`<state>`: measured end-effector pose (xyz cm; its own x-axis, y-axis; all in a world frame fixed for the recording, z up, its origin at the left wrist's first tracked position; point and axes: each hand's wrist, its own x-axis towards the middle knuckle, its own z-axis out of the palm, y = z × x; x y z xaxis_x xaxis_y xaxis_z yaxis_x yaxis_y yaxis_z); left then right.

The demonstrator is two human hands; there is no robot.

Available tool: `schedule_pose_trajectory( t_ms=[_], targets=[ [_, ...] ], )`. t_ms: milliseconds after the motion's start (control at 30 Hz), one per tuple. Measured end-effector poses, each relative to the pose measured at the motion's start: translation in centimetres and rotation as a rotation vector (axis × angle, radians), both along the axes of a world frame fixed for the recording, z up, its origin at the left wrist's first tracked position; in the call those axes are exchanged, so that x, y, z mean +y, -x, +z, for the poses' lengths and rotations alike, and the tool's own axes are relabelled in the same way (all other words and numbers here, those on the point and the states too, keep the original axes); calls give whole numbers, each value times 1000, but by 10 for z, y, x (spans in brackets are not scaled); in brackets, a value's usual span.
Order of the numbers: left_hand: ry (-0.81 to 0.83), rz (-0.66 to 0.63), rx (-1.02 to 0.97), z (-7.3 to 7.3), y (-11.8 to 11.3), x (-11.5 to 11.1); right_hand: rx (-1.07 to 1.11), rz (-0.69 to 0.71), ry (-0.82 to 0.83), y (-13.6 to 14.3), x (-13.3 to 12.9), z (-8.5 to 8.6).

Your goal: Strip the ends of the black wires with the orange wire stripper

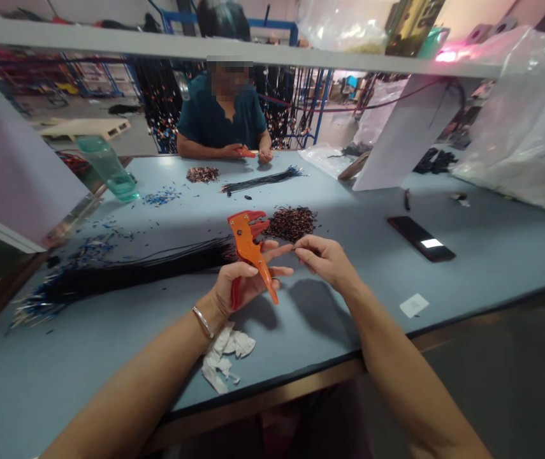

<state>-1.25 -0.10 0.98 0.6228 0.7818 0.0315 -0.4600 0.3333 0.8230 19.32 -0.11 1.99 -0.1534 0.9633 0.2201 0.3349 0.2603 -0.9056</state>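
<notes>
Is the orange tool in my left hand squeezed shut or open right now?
The orange tool is open: its orange handle and red handle stand apart in your left hand, and a gap shows between its red jaws.

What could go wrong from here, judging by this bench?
The left hand holds the orange tool close to the pile of small dark pieces; a bump might scatter them. The black wires lie in a loose bundle beside that hand, so they could snag or tangle.
</notes>
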Motion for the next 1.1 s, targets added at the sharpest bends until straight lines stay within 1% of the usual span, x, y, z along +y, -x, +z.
schedule_pose_trajectory(
  t_ms=[67, 133, 267, 333, 433, 500, 567, 700, 800, 967, 1100],
  targets=[
    [26, -6, -19, 0, 0, 0, 49, -8, 16, 0, 0, 0],
    [44, -13, -23, 0, 1, 0, 70, -20, -7, -1, 0, 0],
    [49, -41, -4, -2, 4, 1, 42, -37, -212, 0, -2, 2],
    [62, -86, -19, -3, 5, 1, 27, -43, -288, 2, -5, 4],
    [97, -196, -91, -3, 5, 0, -17, -34, -359, 3, -6, 6],
    [112, -270, -138, -3, 5, -1, -67, 9, -430, 3, -5, 5],
    [124, -312, -169, -3, 4, -3, -105, 67, -484, 3, -4, 4],
    [156, -323, -194, -6, 2, -3, -158, 165, -488, 6, -5, 2],
    [170, -332, -186, -8, 1, -3, -228, 196, -483, 9, -8, 2],
    [147, -365, -179, -10, 0, -2, -348, 155, -508, 12, -12, 0],
    [140, -382, -191, -11, 0, -2, -366, 113, -510, 16, -11, -5]
  ],
)
